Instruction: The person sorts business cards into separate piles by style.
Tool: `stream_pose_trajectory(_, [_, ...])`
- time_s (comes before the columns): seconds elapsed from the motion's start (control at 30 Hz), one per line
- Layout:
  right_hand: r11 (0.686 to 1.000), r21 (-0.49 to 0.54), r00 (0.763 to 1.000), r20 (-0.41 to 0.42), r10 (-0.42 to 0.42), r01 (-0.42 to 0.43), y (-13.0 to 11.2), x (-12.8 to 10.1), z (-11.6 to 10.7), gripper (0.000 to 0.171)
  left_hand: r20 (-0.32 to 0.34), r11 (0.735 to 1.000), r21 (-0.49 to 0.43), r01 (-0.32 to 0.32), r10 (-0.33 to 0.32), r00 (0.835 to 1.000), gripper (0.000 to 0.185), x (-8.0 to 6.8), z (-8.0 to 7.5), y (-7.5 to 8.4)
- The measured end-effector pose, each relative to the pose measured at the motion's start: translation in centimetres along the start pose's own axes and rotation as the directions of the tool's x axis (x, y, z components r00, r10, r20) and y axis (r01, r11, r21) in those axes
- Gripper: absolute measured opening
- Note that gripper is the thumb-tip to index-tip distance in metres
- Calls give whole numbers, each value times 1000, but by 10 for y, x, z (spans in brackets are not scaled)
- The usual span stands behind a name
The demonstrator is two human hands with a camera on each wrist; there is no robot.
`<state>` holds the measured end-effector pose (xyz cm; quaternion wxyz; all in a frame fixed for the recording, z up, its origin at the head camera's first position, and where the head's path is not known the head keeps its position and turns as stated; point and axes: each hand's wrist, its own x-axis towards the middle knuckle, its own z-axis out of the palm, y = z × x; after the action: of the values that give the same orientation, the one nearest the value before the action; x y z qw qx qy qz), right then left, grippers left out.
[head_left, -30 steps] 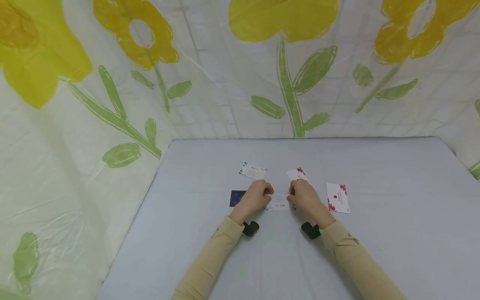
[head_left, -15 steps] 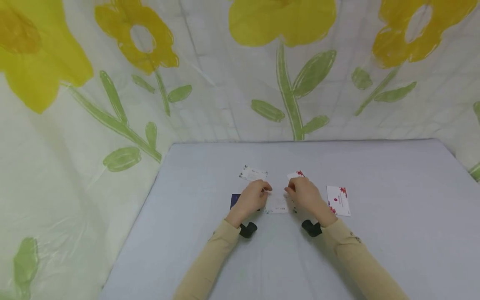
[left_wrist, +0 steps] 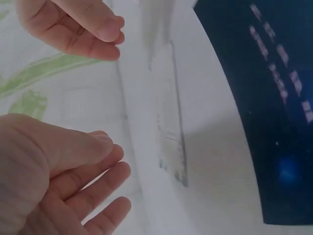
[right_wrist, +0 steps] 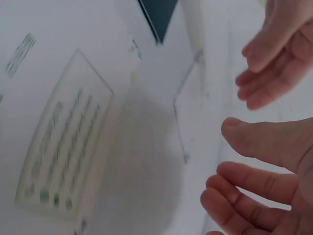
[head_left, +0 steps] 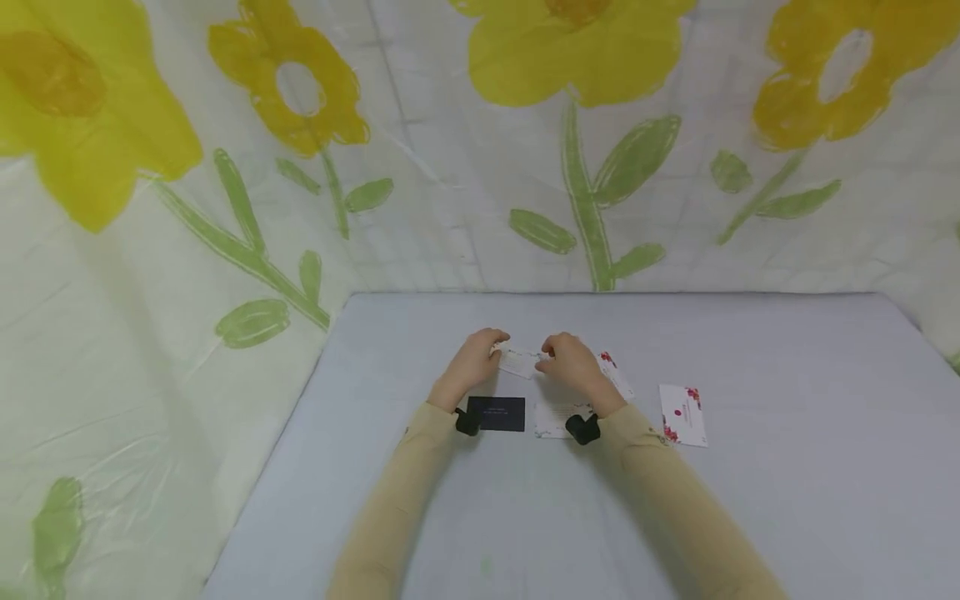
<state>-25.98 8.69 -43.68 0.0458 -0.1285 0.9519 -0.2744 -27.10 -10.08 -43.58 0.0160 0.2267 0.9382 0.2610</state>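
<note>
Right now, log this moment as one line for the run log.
left hand: open, beside white card | right hand: open, beside card | dark card: flat on table

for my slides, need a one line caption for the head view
Both hands, left hand and right hand, meet at a white card on a grey table, beyond a dark card.

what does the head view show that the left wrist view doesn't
Only the head view shows the whole table, the red-flowered card, the flowered sheet behind, and both sleeves.

Only the left wrist view shows, close up, the left hand with its fingers relaxed and apart, holding nothing.

Both show the dark card, the white card and the right hand.
</note>
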Motion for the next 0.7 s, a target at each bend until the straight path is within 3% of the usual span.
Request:
stream_pose_trajectory(0.27, [995, -97, 998, -54, -21, 16, -8, 10, 23, 36, 66, 995, 73, -64, 60, 996, 38, 13, 10, -13])
stream_pose_trajectory(0.5, [988, -156, 997, -71, -25, 14, -12, 14, 33, 34, 120, 992, 123, -25, 10, 993, 42, 14, 13, -23])
stream_pose_trajectory(0.7, [989, -149, 998, -57, -3, -6, -10, 18, 35, 38, 120, 993, 118, -32, 18, 993, 43, 14, 13, -26])
